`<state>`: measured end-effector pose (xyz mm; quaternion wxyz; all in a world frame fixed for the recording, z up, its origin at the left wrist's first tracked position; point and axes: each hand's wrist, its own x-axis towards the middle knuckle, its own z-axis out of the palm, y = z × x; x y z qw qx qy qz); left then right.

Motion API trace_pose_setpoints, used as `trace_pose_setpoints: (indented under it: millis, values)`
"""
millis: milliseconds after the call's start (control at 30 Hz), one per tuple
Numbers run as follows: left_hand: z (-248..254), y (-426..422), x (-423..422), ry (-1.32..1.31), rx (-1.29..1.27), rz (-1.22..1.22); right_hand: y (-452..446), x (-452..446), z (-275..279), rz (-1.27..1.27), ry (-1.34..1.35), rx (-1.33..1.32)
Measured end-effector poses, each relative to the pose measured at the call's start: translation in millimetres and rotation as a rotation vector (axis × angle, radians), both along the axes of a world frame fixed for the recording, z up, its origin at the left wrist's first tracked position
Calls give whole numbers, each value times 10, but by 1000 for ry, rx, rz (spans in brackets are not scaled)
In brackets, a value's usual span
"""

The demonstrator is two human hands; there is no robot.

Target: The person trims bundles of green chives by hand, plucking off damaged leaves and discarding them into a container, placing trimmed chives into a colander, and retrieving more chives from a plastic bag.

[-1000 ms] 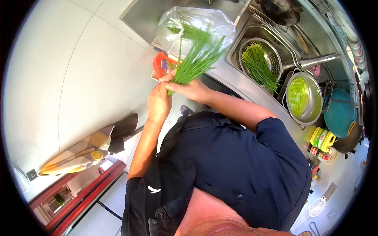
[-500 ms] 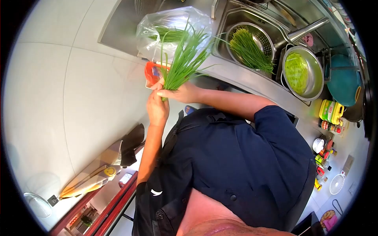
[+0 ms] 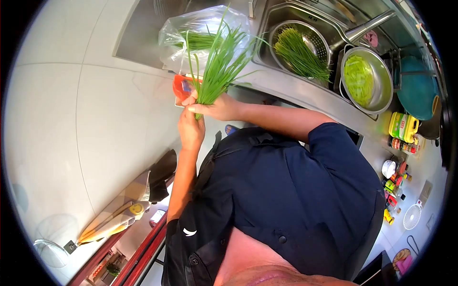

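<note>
A: Where were the chives (image 3: pixel 219 78)?
B: In the right hand (image 3: pixel 224 107). It was wrapped tight around them, low down near the bottom end.
A: And the left hand (image 3: pixel 192 127)?
B: Right at the bottom end, fingers bent. I couldn't tell if they pinched any stems.
A: Which way did the chives point?
B: The long way ran out from the body, leaning a bit right, with the loose tips far out. The left hand was nearer the very bottom.
A: What was past them?
B: A red thing (image 3: pixel 178 88), partly hidden, just past the fingers. Then a clear bag (image 3: pixel 168 38) on the surface (image 3: pixel 260 78), with more chives inside. Off to the right, a strainer (image 3: pixel 318 45) of chives sat in the sink (image 3: pixel 266 21), with a pot (image 3: pixel 381 78) beside it.
</note>
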<state>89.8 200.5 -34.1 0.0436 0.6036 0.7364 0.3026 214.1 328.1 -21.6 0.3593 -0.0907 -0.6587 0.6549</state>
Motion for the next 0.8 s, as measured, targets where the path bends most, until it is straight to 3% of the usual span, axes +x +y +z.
trace_pose_setpoints:
  millis: [467, 533, 600, 667, 733, 800]
  values:
    - [151, 80, 111, -211, -117, -8, 79, 190, 48, -54, -73, 5]
    - [130, 67, 81, -233, -109, -8, 149, 399, 305, 162, -117, -265]
    - [153, 36, 49, -255, -101, 5, 196, 577, 323, 210, -135, -344]
    - [242, 25, 33, -275, -111, 24, 341, 770, 169, 189, -466, -146]
    - [299, 0, 4, -268, -85, 29, 502, 982, -14, 87, -584, -197]
    - [285, -28, -42, -266, -61, 28, 691, 1202, 142, -103, -750, -231]
